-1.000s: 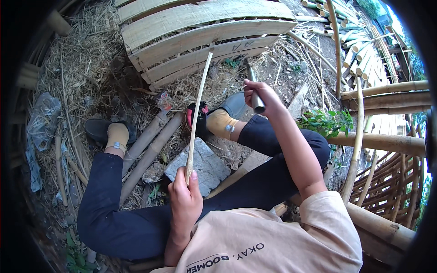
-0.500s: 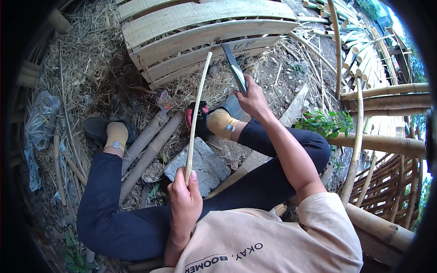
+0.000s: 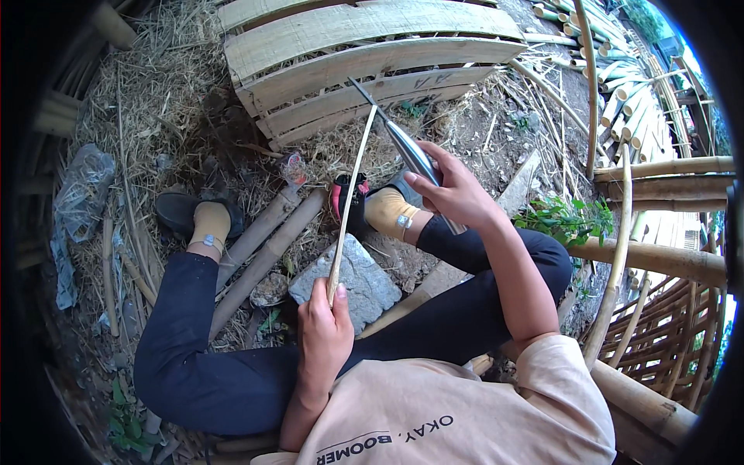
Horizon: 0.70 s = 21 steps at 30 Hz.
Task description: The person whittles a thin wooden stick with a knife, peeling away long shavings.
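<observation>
My left hand (image 3: pixel 325 335) is closed around the lower end of a thin, pale bamboo strip (image 3: pixel 351 203), which rises from the fist and leans slightly right at its top. In my right hand (image 3: pixel 456 186) is a long knife (image 3: pixel 404 142), its grey blade slanting up and left. The blade meets or crosses the strip's upper tip; whether they touch, I cannot tell. Under the strip, between my legs, lies a grey stone block (image 3: pixel 358 283).
A slatted wooden crate (image 3: pixel 372 58) stands ahead. Bamboo poles (image 3: pixel 267 256) lie by the stone. Crumpled clear plastic (image 3: pixel 85 190) is on the straw at left. A bamboo rail (image 3: pixel 659 260) and leafy plant (image 3: pixel 562 219) are at right; cut bamboo (image 3: pixel 632 108) is stacked beyond.
My right hand has turned and come slightly right and down, bringing the knife blade across to the strip's tip. The strip leans a little more to the right.
</observation>
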Tool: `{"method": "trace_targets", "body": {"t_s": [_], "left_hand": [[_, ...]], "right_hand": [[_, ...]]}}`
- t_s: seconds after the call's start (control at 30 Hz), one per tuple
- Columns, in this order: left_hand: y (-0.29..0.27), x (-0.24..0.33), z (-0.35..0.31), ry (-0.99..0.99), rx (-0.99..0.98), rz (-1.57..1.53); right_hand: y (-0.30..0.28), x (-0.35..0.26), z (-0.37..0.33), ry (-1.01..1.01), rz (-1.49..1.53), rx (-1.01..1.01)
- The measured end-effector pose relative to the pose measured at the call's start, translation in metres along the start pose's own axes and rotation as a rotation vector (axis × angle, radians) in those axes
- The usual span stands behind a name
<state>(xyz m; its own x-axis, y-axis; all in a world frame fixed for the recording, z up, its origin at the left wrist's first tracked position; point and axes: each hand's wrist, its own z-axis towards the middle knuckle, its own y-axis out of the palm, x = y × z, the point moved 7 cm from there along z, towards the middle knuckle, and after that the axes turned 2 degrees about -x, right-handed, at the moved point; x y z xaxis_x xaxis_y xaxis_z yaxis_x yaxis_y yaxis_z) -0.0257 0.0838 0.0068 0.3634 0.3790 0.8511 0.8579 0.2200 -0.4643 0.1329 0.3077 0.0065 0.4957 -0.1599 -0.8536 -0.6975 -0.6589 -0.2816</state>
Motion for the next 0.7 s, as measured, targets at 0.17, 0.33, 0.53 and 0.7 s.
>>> {"method": "trace_targets", "body": {"t_s": [0.17,0.33,0.53,0.7], "left_hand": [[-0.003,0.006,0.001,0.004,-0.017,-0.015],[-0.006,0.002,0.001,-0.027,-0.004,0.019],[-0.002,-0.001,-0.001,-0.026,-0.036,-0.003],[-0.001,0.003,-0.004,0.037,-0.022,-0.056]], "right_hand": [[-0.011,0.003,0.001,0.005,0.726,-0.120],[-0.009,-0.008,-0.006,-0.243,0.927,-0.471],[0.032,0.005,-0.010,0.026,0.737,-0.560],[0.042,0.015,-0.007,0.121,0.660,-0.563]]}}
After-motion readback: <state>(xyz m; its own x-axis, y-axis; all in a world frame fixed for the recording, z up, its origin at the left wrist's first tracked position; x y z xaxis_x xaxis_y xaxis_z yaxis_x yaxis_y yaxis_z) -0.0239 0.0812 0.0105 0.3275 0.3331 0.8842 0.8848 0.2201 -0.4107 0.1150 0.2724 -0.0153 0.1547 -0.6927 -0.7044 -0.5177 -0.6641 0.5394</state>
